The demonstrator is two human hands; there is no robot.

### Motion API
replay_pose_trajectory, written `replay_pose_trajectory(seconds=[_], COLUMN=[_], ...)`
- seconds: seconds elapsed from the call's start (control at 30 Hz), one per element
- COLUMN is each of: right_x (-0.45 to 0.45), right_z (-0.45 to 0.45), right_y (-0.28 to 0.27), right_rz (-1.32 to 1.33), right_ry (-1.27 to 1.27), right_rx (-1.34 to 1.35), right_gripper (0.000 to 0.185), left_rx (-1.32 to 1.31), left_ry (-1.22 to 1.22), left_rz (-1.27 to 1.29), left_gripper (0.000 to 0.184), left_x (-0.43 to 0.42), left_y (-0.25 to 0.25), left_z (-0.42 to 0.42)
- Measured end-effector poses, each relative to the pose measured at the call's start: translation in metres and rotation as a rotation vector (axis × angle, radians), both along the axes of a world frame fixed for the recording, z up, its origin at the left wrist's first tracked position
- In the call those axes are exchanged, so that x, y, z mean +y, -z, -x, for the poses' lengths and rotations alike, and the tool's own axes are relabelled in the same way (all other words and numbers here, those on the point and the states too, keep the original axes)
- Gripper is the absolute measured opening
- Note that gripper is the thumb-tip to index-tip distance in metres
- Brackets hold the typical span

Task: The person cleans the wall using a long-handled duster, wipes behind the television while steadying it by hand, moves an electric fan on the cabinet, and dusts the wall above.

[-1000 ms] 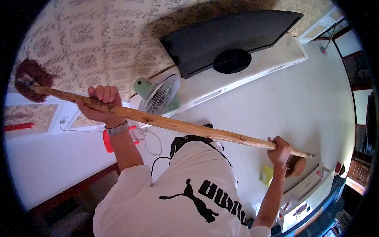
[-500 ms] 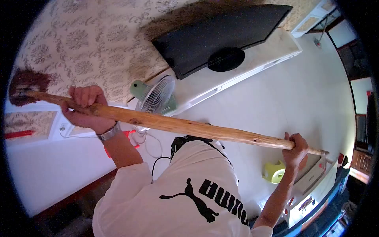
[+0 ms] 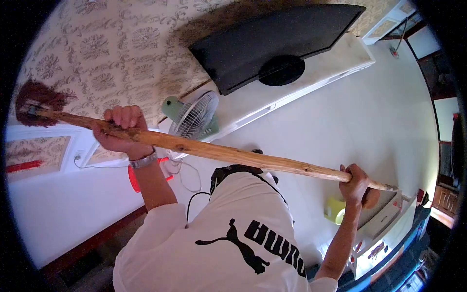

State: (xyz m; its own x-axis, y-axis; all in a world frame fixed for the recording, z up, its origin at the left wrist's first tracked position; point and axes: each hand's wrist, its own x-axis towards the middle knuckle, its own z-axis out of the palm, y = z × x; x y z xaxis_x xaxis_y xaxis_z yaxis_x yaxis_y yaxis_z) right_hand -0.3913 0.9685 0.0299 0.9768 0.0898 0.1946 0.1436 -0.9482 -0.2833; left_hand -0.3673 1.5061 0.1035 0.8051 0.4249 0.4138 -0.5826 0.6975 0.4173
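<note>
My left hand [image 3: 122, 127], with a metal-banded watch on its wrist, is closed round the upper part of a mop's long wooden handle [image 3: 233, 155]. The mop's dark reddish-brown head [image 3: 40, 103] is at the far left, in front of the patterned wall. My right hand [image 3: 355, 182] grips the handle close to its other end, whose bare tip sticks out past the fist. The handle lies slantwise across my body, in front of my white shirt.
A green fan [image 3: 194, 117] stands beside a white TV cabinet [image 3: 335, 63] that carries a black television [image 3: 277, 44]. Below my left hand is a red stool [image 3: 134, 179] with cables near it. A yellow-green stool [image 3: 334, 210] and a low table [image 3: 384, 219] are at the right.
My left hand has shifted right and my right hand slightly left, so they are closer together. The mop's handle tip has moved a little left.
</note>
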Motion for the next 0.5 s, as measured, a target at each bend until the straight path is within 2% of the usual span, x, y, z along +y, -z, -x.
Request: replay_pose_trajectory(seconds=[0.07, 0.2, 0.33, 0.5], right_x=[-0.004, -0.007, -0.014, -0.017], right_z=[0.001, 0.003, -0.002, -0.009], right_y=[0.008, 0.004, -0.02, -0.06], right_rz=[0.034, 0.097, 0.163, 0.14], right_ry=[-0.011, -0.013, -0.012, 0.007], right_rx=[-0.012, -0.037, -0.115, -0.281], right_gripper=[0.026, 0.026, 0.027, 0.028], left_rx=[0.157, 0.287, 0.255, 0.026], left_ry=[-0.06, -0.114, -0.052, 0.047], left_rz=[0.016, 0.118, 0.182, 0.089], left_gripper=[0.037, 0.034, 0.032, 0.029], left_x=[-0.004, -0.007, -0.006, -0.008], left_y=[0.014, 0.038, 0.036, -0.013], left_z=[0.005, 0.013, 0.013, 0.002])
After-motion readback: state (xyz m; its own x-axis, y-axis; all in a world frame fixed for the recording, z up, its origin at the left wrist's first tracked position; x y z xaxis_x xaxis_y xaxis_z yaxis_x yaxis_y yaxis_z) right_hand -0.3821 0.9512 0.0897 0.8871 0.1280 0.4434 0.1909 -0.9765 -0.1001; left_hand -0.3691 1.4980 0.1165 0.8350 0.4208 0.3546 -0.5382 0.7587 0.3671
